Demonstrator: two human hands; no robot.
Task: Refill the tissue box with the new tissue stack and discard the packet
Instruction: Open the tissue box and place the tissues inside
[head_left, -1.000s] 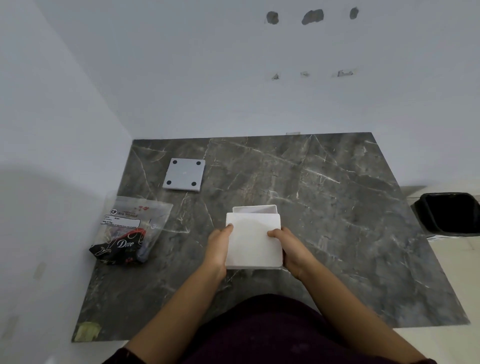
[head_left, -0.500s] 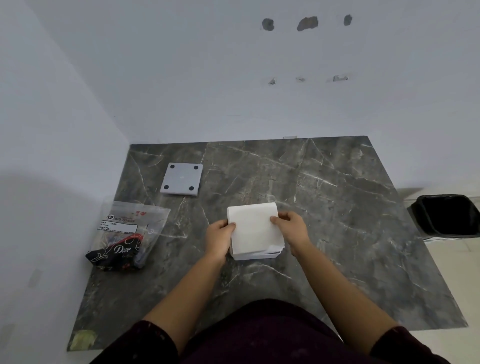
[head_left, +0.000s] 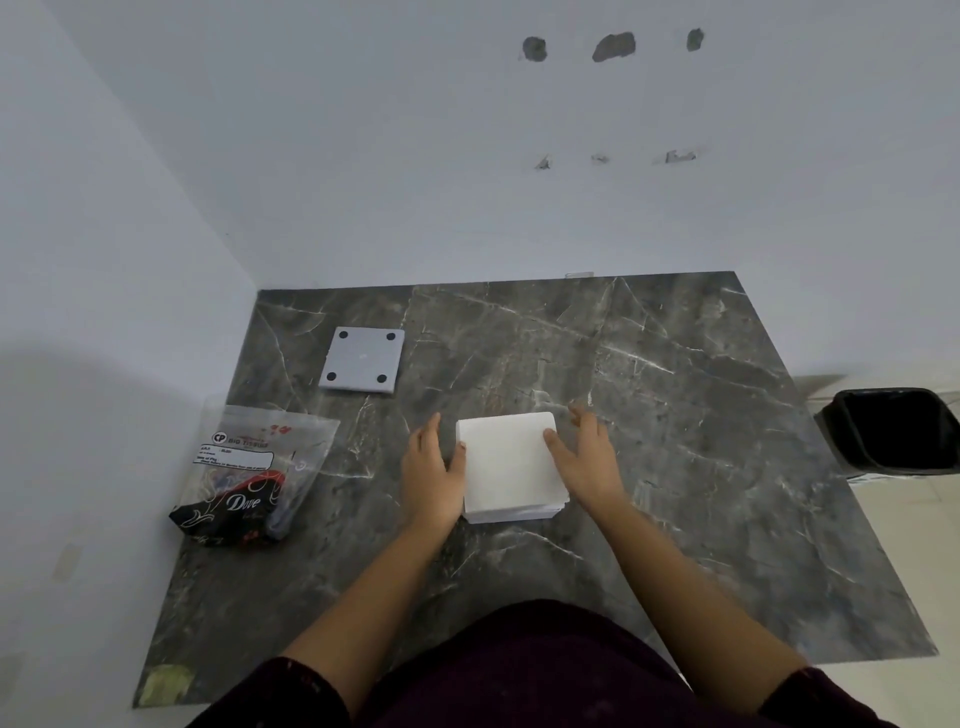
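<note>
The white tissue stack (head_left: 509, 462) lies square in the middle of the dark marble table (head_left: 701, 441), its layered edges showing along the near side. The tissue box seen earlier is hidden under or around the stack; I cannot tell them apart. My left hand (head_left: 431, 467) rests flat against the stack's left side, thumb touching its edge. My right hand (head_left: 587, 462) is on the right side, fingers spread, thumb on the top sheet. The clear plastic packet (head_left: 249, 473) with a black printed end lies at the left.
A grey square plate (head_left: 362, 359) with four black round feet lies at the back left. A black-lined bin (head_left: 893, 431) stands on the floor past the table's right edge. White walls close off the left and back.
The stack was held over the open white box and has come down onto it. My fingers have loosened and spread along its sides.
</note>
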